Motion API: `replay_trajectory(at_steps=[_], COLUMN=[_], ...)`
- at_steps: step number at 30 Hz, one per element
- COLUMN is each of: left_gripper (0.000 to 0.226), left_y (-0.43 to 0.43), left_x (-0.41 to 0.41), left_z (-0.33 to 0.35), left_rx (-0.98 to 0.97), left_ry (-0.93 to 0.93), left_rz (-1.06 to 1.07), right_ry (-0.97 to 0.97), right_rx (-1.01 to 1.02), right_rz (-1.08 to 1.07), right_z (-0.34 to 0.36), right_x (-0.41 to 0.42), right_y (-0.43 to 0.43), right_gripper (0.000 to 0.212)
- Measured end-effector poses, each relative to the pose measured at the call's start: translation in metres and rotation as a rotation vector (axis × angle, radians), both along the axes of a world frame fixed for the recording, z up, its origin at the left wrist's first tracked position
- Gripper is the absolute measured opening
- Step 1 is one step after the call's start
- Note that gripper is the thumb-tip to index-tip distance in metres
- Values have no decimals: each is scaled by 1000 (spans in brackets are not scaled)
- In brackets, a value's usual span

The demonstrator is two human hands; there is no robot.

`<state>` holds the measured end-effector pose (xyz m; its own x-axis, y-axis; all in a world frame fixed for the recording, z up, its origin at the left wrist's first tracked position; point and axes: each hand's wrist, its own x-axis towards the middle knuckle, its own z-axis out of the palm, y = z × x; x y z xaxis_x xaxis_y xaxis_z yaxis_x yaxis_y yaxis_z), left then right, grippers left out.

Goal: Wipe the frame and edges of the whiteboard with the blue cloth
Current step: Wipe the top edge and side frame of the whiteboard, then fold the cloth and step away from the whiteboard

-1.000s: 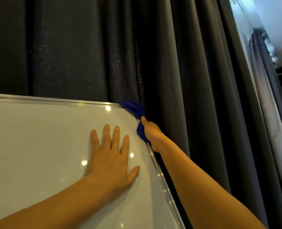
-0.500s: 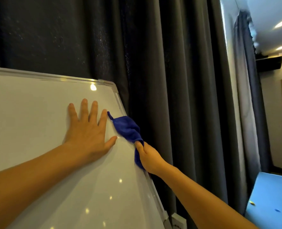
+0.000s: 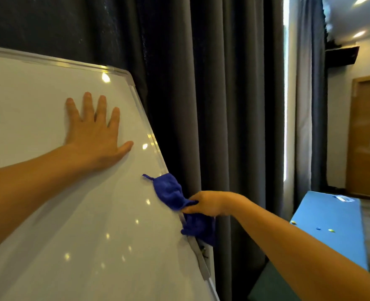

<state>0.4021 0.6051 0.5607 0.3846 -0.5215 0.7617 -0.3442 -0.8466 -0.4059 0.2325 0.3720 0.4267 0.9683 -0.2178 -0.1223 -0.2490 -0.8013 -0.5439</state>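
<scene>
Cloth [image 3: 171,193] pinched in right hand [image 3: 208,203], midway down whiteboard's [image 3: 49,213] right frame [image 3: 146,127]; left hand [image 3: 94,135] flat, empty. Lower edge apparently left.

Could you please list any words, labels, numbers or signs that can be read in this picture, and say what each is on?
None can be read.
Whiteboard: blank, only light reflections.
Wooden door: a faint pale mark, too blurred to read.
Blue mat: a small white item at its far end, too small to read.

Dim, warm indoor light from ceiling spotlights [image 3: 359,34] leaves small glare dots across the whiteboard [image 3: 75,224] under my arms. A bright daylight strip [image 3: 285,105] shows between dark curtains [image 3: 223,105]. Edges bend from the wide-angle lens, and everything looks slightly soft.
</scene>
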Motion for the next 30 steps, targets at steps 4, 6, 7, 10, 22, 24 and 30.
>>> replay_trajectory(at_steps=[4,6,7,10,22,24,30], left_gripper=[104,95,88,66,56,48,45], left_y=[-1,-6,-9,-1,118,130,135], left_x=[-27,-52,-67,-113,-205,-219,-275], left_z=[-1,-12,-20,-41,-165,-190,-249], left_rx=[64,107,122,-18,-737,-720,-824], left_ry=[179,305,400,976,1830,1927,1858], left_rz=[-32,-146,-234,-585,-1040,-1032,-860], right_ry=[166,-67,-214,-523,-576,-477,-357], right_rx=[-396,-308,-250,-100,1080,1318,1453], right_rz=[193,225,217,205,-85,-121,-231], right_z=[48,66,72,74,-47,-69,-116], right_x=[-17,-30,-35,-48,-125,-142,-202], right_y=[13,29,38,61,195,210,226], right_gripper=[36,25,22,24,30,35,51])
